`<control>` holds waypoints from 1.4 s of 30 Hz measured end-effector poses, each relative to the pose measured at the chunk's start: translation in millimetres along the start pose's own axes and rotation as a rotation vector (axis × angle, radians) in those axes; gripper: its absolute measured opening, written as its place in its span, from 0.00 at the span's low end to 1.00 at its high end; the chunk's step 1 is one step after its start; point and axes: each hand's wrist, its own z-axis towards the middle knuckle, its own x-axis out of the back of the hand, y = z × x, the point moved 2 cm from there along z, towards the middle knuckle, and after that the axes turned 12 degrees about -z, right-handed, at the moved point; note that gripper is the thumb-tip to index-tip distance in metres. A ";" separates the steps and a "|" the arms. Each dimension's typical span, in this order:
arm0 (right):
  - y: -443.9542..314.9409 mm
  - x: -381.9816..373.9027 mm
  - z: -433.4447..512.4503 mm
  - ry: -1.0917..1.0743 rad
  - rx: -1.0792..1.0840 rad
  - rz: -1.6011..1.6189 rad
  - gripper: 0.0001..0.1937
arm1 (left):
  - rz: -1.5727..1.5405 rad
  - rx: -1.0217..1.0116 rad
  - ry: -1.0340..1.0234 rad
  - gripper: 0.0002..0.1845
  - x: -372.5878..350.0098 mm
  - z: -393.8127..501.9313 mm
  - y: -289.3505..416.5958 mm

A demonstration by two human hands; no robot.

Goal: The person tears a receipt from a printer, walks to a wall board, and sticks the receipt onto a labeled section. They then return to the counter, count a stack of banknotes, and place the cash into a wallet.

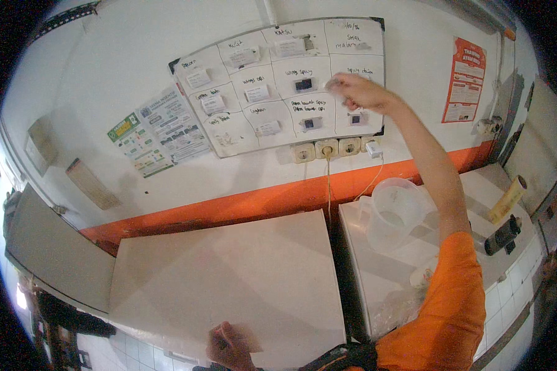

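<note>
My right hand (pixel 359 92) is raised in front of a whiteboard (pixel 255 109) with its arm stretched out. The blurred fingers are bent beside a small label with a dark square (pixel 303 84), hiding part of the cell on the board's right. Whether they pinch anything, I cannot tell. Handwriting and marker lines divide the board into cells, several of which bear stuck-on labels. Low in the view, my left hand (pixel 229 345) hovers over the near edge of a white-topped chest or counter (pixel 227 273). Its fingers are curled and blurred; what they may hold is unclear.
Below the board run wall sockets (pixel 327 149) with a plugged-in cable and a white charger (pixel 374 149). A translucent plastic jug (pixel 394 211) stands on the right-hand top, near a yellowish tube (pixel 507 199) and a black handheld device (pixel 502 236). A dark gap separates the two tops.
</note>
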 end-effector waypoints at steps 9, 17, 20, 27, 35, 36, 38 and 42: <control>53.5 68.4 14.2 0.454 -0.048 -0.847 0.14 | -0.095 -0.372 -0.030 0.15 -26.3 -8.3 8.0; 61.8 50.0 9.3 0.591 -0.003 -0.864 0.17 | -0.124 -0.347 -0.072 0.13 -31.3 -12.7 17.4; 73.8 46.1 7.5 0.637 0.015 -0.842 0.15 | -0.089 -0.384 -0.069 0.13 -27.0 -15.7 16.5; 68.8 48.6 9.4 0.857 0.067 -0.762 0.14 | -0.135 -0.407 -0.011 0.17 -34.5 -11.9 -3.0; -106.5 -103.1 -101.5 0.053 0.572 -0.307 0.09 | -0.334 -0.319 -0.172 0.55 -39.7 -11.5 27.8; -124.6 -130.5 -128.2 -0.147 0.628 -0.284 0.11 | -0.412 -0.337 -0.193 0.56 -41.4 -14.2 39.8; -152.7 -181.0 -165.3 -0.559 0.624 -0.119 0.13 | -0.454 -0.304 -0.204 0.58 -44.2 -19.8 59.9; -185.8 -237.9 -205.8 -0.832 0.721 0.040 0.14 | -0.547 -0.343 -0.251 0.58 -34.3 -35.4 81.7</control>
